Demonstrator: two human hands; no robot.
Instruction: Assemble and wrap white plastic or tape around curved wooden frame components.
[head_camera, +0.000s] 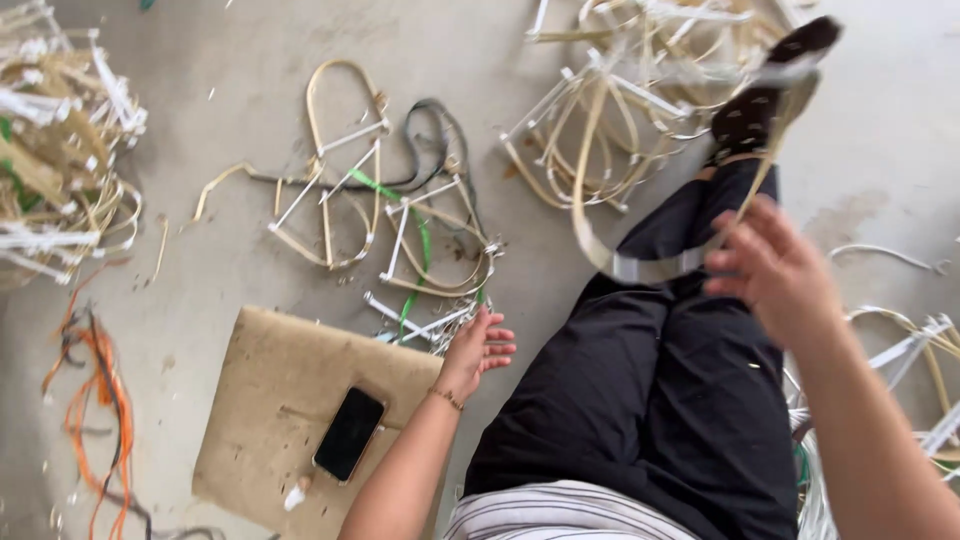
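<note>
Above the black trouser leg (650, 390) stretched across the concrete floor (250, 40), the right hand (775, 275) holds up a long, flat, tan plastic strap (640, 268) bent into a loop and joined with white bands. The fingers of that hand look curled around the strap's upper run, though motion blur keeps me from telling how tightly they close. The left hand (478, 350) rests low just left of the trouser leg, fingers loosely spread and bent, gripping nothing, its tips near a small bundle of white and green strap pieces (425, 320).

Judging by its thin springy curve, the strap is probably light and semi-stiff: it holds an arc rather than drooping, so it would likely flex and whip back when let go. Its smooth surface may be slippery, and cut ends could be sharp, so the white-banded joint or a flat stretch beside it seems the surest place to grip. It does not look fragile.

Left of the trouser leg lies a brown cardboard sheet (290, 400), plain and rectangular, with a black smartphone (349, 433) lying on it, screen dark. No package, label or sign shows anywhere. Beyond the cardboard, tan strap loops (340, 170) lie tangled with a dark cord; orange strips (100, 390) lie to the cardboard's left, and larger heaps of tan straps (620, 90) pile up beyond the trouser leg, near the dark dotted sock (760, 100).
</note>
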